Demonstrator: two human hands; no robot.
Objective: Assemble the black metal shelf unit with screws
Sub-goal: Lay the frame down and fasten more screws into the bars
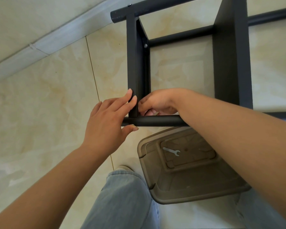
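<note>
My left fingers (pixel 130 100) lie straight against the shelf frame (pixel 137 66); my right hand (pixel 157 103) curls behind it, grip unclear. Glossy beige floor tiles (pixel 56 96); baseboard (pixel 48 42) at ten o'clock.

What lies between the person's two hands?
In the head view, the black metal shelf panel's near end stands between the left hand and right hand.

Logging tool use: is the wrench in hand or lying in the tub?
In the tub: the wrench lies flat on the brown plastic tub's floor, neither hand touching it.

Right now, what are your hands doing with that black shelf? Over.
Left hand braces black metal shelf frame at near corner. Right hand curled inside joint; contents hidden. Small silver wrench idle in brown plastic bin.
</note>
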